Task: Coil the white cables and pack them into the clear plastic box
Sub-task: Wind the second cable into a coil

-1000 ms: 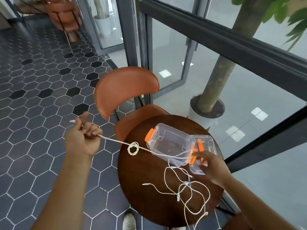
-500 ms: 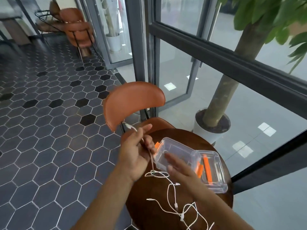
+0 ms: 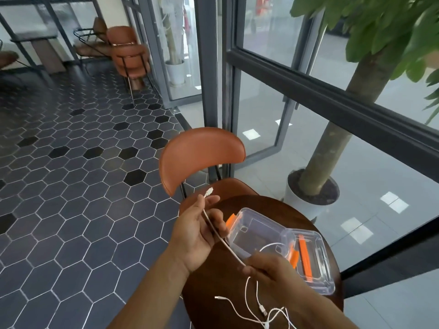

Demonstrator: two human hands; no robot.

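Below, dark round table, hexagon-tiled floor.

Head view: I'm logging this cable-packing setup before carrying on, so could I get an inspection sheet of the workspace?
Surface: round dark wooden table.
Job's things: clear box open, its lid lying against it.
Clutter: nothing seen.
Hands: left hand holds the white cable near one end; right hand pinches it lower down.
Cables: loose cables tangled at the table's near edge.
Surroundings: orange chair, potted tree, hexagon-tiled floor, glass walls.
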